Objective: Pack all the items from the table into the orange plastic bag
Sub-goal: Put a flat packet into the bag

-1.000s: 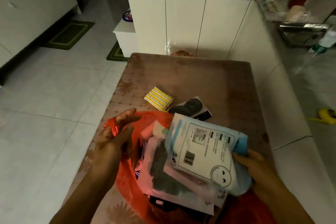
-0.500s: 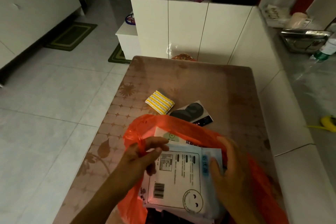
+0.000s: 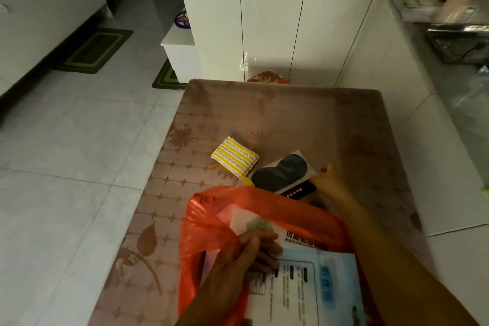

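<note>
The right hand (image 3: 326,182) had reached past the bag's far rim and lay against the right end of the black eye-mask packet (image 3: 284,174); blur hid the fingers, so whether it had closed on the packet could not be told. The left hand (image 3: 248,251) pinched the near rim of the orange plastic bag (image 3: 209,222), holding the mouth open over the pale blue mailer (image 3: 312,286) already inside. The step in hand looked like fetching the next item — it called for a firm hold on the thin packet, then a lift over the rim. Just left of it, toward the tabletop's (image 3: 291,114) middle, lay the yellow striped packet (image 3: 235,155), still to pack. The raised rim and the crowded mouth were the likely hindrance.
</note>
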A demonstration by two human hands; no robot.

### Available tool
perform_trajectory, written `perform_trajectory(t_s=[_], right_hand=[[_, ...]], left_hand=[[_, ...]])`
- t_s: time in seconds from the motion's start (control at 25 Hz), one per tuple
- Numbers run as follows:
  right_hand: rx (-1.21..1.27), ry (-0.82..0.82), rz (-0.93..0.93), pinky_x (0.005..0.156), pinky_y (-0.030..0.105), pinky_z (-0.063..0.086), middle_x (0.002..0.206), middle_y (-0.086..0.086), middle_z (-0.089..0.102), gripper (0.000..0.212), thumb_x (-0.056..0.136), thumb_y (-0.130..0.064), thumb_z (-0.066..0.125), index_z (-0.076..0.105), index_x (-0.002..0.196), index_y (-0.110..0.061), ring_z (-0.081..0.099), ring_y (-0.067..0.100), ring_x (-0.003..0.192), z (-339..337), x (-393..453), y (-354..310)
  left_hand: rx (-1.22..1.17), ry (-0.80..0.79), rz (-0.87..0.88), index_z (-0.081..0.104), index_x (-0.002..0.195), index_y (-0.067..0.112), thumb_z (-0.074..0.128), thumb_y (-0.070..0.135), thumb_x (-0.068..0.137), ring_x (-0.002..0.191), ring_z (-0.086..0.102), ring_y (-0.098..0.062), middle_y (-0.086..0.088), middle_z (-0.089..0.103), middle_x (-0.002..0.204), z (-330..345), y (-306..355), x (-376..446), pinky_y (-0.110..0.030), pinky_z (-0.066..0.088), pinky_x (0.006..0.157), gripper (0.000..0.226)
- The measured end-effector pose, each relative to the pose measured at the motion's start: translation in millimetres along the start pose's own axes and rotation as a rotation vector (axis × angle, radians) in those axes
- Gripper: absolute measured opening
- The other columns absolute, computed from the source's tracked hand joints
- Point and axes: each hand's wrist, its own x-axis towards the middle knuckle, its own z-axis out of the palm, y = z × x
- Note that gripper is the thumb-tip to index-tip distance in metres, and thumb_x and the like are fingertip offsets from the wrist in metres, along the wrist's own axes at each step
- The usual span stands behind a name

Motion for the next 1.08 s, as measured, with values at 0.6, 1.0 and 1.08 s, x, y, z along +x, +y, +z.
perform_trajectory(t_s=[0.6,1.0,1.08], right_hand=[[0.393,0.054,-0.047,0.079,0.044,0.053,0.099,0.011,0.067,0.022,0.089,-0.029,0.061,0.066,0.105,-0.015,0.065,0.031,0.092,17,9,-20],[0.795,-0.186,-0.378,0.061,0.032,0.054,0.073,0.002,0.071,0.032,0.079,0.005,0.061,0.071,0.095,-0.02,0.065,0.019,0.063,-104,-195,-68],[0.531,-0.287,-0.386,0.06,0.031,0.05,0.075,0.001,0.072,0.033,0.078,0.012,0.061,0.069,0.092,-0.017,0.064,0.019,0.064,-84,-204,-56]], left_hand=[[-0.047,0.058,-0.02,0.069,0.104,0.001,0.045,0.029,0.091,0.082,0.071,-0.032,-0.019,0.074,0.095,-3,-5,13,-0.033,0.056,0.073,0.039],[-0.231,0.25,0.011,0.069,0.097,0.005,0.042,0.036,0.091,0.062,0.063,-0.025,-0.018,0.073,0.088,-18,47,-44,-0.028,0.043,0.049,0.041],[-0.303,0.298,0.04,0.069,0.096,0.009,0.037,0.039,0.096,0.059,0.059,-0.023,-0.018,0.071,0.086,-30,62,-61,-0.029,0.039,0.053,0.043]])
